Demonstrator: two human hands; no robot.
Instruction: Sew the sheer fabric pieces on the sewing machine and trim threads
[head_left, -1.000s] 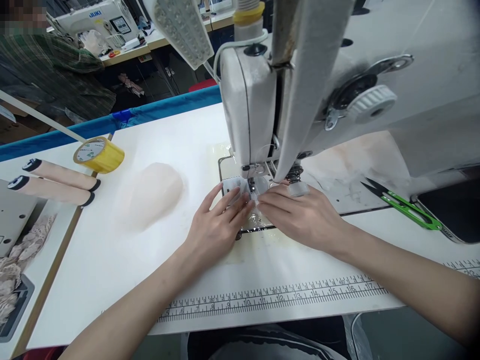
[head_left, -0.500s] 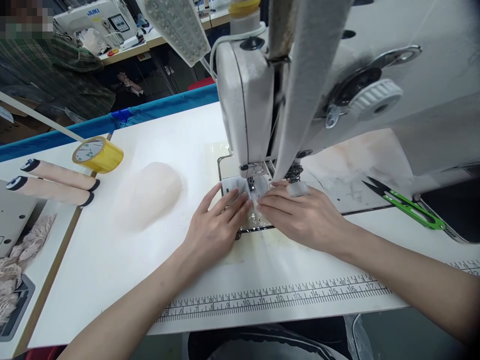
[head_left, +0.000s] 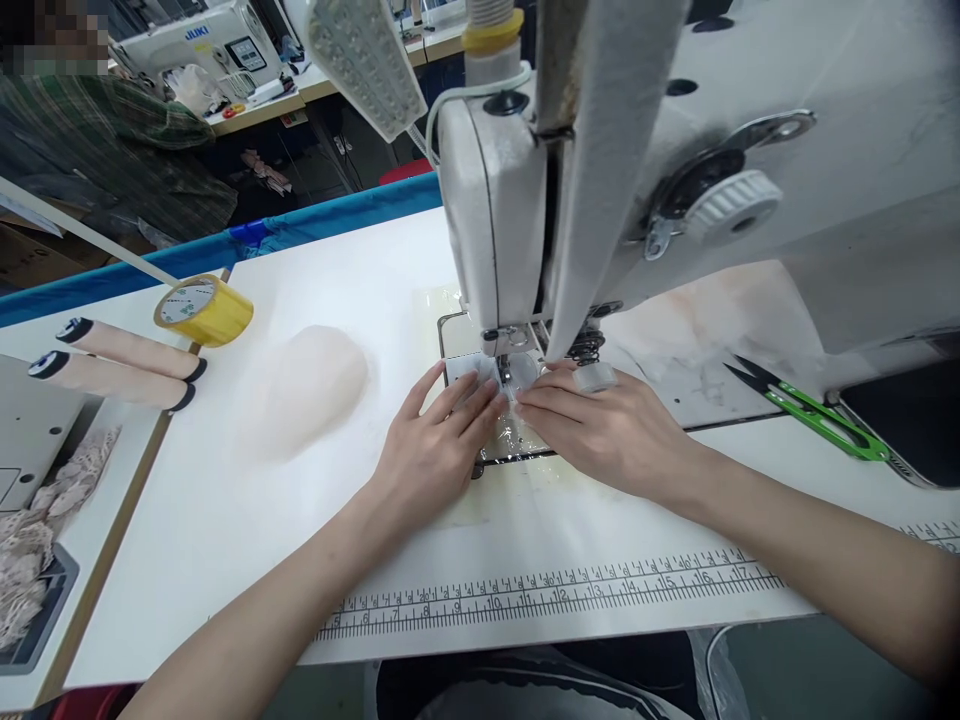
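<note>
My left hand [head_left: 435,445] lies palm down left of the needle of a sewing machine [head_left: 491,210], fingers spread over the machine bed. Beneath its fingertips is a pale, sheer piece of material [head_left: 466,368], mostly covered. On the other side, my right hand [head_left: 611,430] curves inward with its fingers pressed together, their tips close to the presser foot [head_left: 505,370]. Its thumb is hidden, and I cannot make out what its fingertips hold. A beige, sheer cup-shaped piece [head_left: 315,385] rests on the white tabletop [head_left: 390,600] to the left.
Green-handled thread snips [head_left: 825,415] and a black phone [head_left: 911,430] lie at the right. At the left are yellow tape [head_left: 206,310], two beige thread spools [head_left: 112,380] and lace [head_left: 75,475]. A printed ruler [head_left: 559,595] runs along the front edge. A person [head_left: 112,150] is beyond.
The view has shifted slightly, moving the tabletop objects on the left a little rightward. Both hands stay almost where they were beside the needle.
</note>
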